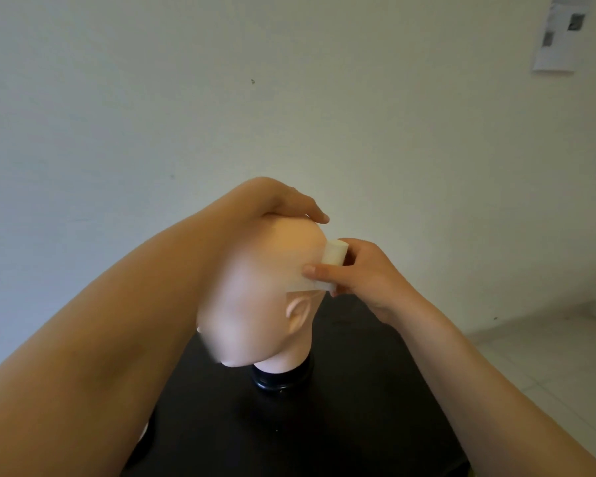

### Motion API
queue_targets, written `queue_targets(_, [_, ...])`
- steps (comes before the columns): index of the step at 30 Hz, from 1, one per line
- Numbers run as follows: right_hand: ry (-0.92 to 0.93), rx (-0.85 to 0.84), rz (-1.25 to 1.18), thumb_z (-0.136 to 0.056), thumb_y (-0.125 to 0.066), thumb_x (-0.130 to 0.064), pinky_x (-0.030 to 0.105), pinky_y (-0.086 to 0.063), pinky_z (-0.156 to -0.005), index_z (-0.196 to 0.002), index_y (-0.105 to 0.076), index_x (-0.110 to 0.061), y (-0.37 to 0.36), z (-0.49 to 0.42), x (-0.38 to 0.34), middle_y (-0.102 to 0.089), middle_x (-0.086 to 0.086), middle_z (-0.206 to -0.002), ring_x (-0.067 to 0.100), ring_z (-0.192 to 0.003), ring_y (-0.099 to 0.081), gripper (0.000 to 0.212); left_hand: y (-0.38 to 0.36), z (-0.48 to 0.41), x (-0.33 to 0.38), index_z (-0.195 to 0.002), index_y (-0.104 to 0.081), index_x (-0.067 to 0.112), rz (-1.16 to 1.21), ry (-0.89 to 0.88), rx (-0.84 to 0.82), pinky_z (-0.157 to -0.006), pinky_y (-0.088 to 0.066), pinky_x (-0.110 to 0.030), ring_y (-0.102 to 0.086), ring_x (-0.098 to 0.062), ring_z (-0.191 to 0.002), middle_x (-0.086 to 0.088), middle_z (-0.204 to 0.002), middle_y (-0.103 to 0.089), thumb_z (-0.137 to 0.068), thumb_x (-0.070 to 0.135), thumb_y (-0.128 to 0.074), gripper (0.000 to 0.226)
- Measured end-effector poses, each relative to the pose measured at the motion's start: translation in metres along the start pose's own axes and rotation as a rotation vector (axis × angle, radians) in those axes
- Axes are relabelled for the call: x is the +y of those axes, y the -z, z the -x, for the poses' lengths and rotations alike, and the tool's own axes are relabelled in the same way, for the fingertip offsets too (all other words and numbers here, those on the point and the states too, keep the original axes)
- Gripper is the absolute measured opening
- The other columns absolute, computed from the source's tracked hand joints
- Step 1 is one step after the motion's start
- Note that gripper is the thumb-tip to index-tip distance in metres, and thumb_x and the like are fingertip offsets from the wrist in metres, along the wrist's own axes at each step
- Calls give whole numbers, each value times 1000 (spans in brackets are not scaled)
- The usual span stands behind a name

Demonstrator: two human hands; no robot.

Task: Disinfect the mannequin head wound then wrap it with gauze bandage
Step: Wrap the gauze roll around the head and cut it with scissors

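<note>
A bald, skin-coloured mannequin head [255,297] stands on a black round base [283,376], its ear turned toward me. My left hand [283,201] lies over the crown of the head, fingers curved down its far side. My right hand [362,273] grips a white gauze bandage roll [332,258] against the side of the head above the ear, thumb pressing on it. A short loose strip of gauze [301,285] lies flat on the head just left of the roll. No wound shows from this side.
The head stands on a black table [324,425]. A plain pale wall rises behind it, with a paper sheet [561,32] pinned at the top right. Pale tiled floor [547,356] shows to the right of the table.
</note>
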State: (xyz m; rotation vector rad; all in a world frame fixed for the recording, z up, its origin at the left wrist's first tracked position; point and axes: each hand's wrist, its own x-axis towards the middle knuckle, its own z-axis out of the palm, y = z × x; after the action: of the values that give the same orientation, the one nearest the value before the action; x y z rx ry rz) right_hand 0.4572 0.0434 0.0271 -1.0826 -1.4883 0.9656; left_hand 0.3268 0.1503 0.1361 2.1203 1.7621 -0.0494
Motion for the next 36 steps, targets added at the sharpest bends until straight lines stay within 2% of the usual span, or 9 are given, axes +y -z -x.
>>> queue_targets(5, [-15,-74,-8,-73,-80,-26,27,-54,-62,-97,-68,-11,13,4,-2,-70,3,-89,11,-71,-65,31,-3,8,-1,-97,-70,23,5,-43,6,-79,-56,-39,-73,-24,-81,-1,-94,-73,-78,66,-57,48])
queue_targets(10, [8,-55,8,-79,-75,-36,26,-49,-57,-97,-67,-10,19,7,-1,-67,-2,-82,13,-75,-62,32,-4,7,-2,-95,-71,25,-47,-91,2,-86,-53,-40,-71,-23,-85,1,-96,-73,-78,69,-52,50])
queue_targets(14, [-14,-84,-150,-83,-72,-31,30,-56,-65,-104,-61,-12,9,9,4,-68,5,-98,18,-86,-69,30,-3,8,-3,-88,-70,27,-77,-126,-9,-75,-53,-36,-72,-20,-81,3,-92,-73,-77,71,-50,50])
queue_targets(18, [21,-35,-200,-76,-78,-23,28,-54,-64,-98,-64,-14,5,10,7,-65,1,-93,17,-82,-68,28,-3,10,-6,-86,-60,31,-92,-147,16,-61,-44,-29,-67,-12,-81,11,-94,-66,-77,72,-52,42])
queue_targets(26, [-25,15,-220,-74,-77,-36,25,-47,-55,-98,-67,-12,9,8,8,-68,-3,-83,14,-73,-62,35,-2,16,-12,-95,-63,30,-114,-231,24,-61,-44,-28,-65,-10,-83,11,-98,-65,-84,64,-54,37])
queue_targets(29, [-67,-15,-254,-80,-74,-35,26,-53,-59,-104,-64,-13,8,7,11,-71,0,-90,13,-75,-68,34,-3,18,-13,-107,-61,29,-156,-266,50,-65,-44,-29,-61,-8,-87,11,-100,-60,-89,61,-50,38])
queue_targets(32, [-95,-20,-304,-78,-77,-29,27,-56,-62,-106,-62,-15,7,7,12,-71,1,-97,17,-85,-72,35,-3,21,-16,-110,-59,29,-165,-282,62,-85,-47,-36,-60,-12,-96,10,-106,-59,-91,57,-49,35])
queue_targets(34, [-87,-9,-286,-76,-79,-26,26,-54,-62,-101,-63,-16,8,7,13,-69,-1,-92,17,-82,-69,32,-2,25,-19,-114,-61,27,-160,-306,65,-96,-45,-39,-58,-15,-105,8,-114,-59,-92,53,-50,35])
queue_targets(36, [-74,4,-267,-74,-79,-24,27,-53,-61,-98,-64,-15,9,7,12,-67,0,-89,17,-80,-63,30,-1,27,-23,-110,-64,30,-114,-339,63,-93,-46,-35,-60,-12,-102,10,-112,-61,-92,47,-53,27])
